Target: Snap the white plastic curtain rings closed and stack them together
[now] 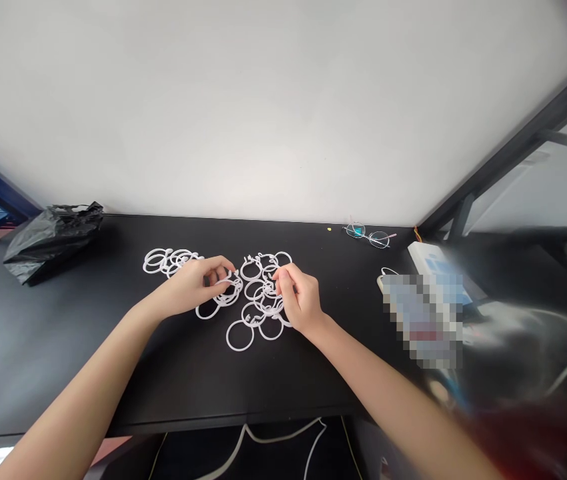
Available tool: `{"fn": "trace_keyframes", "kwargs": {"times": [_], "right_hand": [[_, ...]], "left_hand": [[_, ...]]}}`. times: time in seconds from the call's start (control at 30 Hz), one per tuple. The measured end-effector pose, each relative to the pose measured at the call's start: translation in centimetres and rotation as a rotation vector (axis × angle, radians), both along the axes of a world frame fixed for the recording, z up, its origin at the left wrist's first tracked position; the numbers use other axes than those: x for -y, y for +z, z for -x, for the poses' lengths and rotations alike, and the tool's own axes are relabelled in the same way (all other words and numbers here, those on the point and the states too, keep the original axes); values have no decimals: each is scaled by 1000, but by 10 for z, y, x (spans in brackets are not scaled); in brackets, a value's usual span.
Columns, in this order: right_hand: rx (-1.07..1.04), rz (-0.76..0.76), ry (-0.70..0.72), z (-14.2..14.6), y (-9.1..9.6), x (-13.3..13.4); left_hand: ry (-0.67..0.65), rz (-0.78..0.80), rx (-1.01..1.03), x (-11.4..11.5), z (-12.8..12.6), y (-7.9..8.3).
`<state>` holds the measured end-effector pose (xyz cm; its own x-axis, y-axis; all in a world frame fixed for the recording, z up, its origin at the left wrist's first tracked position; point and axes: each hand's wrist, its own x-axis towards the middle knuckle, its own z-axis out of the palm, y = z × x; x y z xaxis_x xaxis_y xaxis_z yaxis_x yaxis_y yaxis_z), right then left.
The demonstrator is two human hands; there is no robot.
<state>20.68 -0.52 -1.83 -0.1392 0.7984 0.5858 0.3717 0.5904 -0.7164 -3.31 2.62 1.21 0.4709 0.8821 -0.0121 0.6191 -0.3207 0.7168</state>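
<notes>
Several white plastic curtain rings (pixel 240 335) with small clasps lie in a loose, overlapping heap in front of me on the black table (pixel 173 373). My left hand (pixel 198 283) comes in from the left, its thumb and fingers curled around a bunch of these rings (pixel 227 297). On the right edge of the heap, my right hand (pixel 298 297) is closed, thumb against the bent fingers, with a ring at its fingertips partly hidden. Behind my left wrist sits a second small cluster of white rings (pixel 156 261), partly covered by that hand.
A crumpled black plastic bag (pixel 56 240) is at the back left. Eyeglasses (pixel 367 235) lie near the wall. To the right are a white box (pixel 431 263), a blurred-out phone-like item (pixel 380 283) and a clear plastic bag (pixel 513 340). White cables (pixel 243 443) hang below the table edge.
</notes>
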Motion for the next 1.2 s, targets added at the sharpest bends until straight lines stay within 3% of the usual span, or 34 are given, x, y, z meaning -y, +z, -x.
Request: {"fn": "trace_keyframes", "kwargs": {"times": [0.23, 0.47, 0.73, 0.97, 1.2], "right_hand": [[-4, -2, 6, 0, 0, 0], [10, -8, 4, 1, 1, 0], [26, -12, 11, 2, 1, 0], [7, 52, 116, 4, 2, 1], [23, -75, 78, 6, -1, 0]], "left_hand": [[44, 196, 343, 4, -6, 6], [47, 312, 470, 7, -14, 6], [6, 260, 541, 8, -17, 2], [20, 115, 503, 14, -26, 2], [-6, 20, 448, 20, -35, 0]]}}
